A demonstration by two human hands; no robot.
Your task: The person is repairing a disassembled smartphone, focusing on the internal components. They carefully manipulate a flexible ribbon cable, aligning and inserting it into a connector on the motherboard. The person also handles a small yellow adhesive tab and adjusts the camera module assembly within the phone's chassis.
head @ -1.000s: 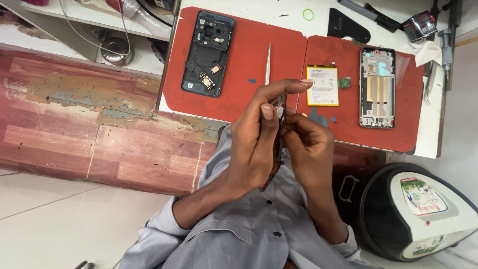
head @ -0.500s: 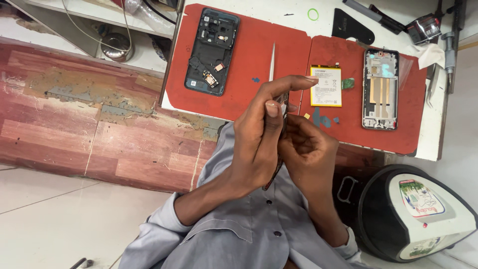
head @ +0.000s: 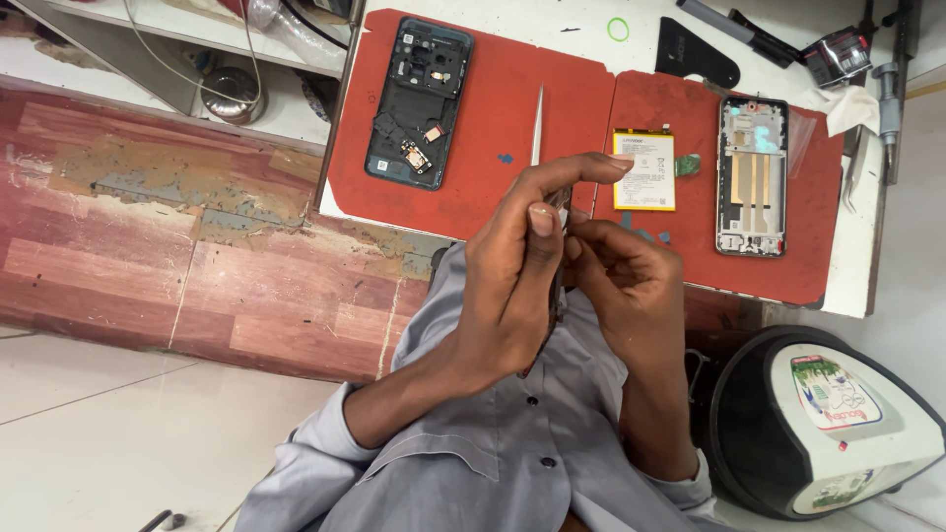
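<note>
Both hands are raised close together above the person's grey buttoned shirt [head: 512,453], just short of the near edge of the white workbench [head: 857,286]. The left hand [head: 512,276] is curled, its thumb and bent fingers pinched on a thin, dark, flat phone part [head: 560,281] that stands edge-on between the two hands, while its forefinger stretches out straight past the part. The right hand [head: 626,281] is also half closed, its fingertips pressed to the same part from the other side; what exactly those fingertips grip is too small to tell. Just beyond the left forefinger's tip lies a rectangular battery with a yellow and white label [head: 644,170] on a red rubber work mat [head: 493,118]. Beyond the knuckles of the left hand a pair of slim silver tweezers [head: 536,123] lies on the mat, pointing away from the hands. Farther off, past the left hand and to its outer side, a dark opened phone back housing [head: 419,101] lies flat with its inner parts showing. Beyond the right hand, next to the battery, a silver phone middle frame with gold strips [head: 752,175] lies on the mat. Below and to the outer side of the right hand sits a rounded black and white helmet [head: 828,424].
</note>
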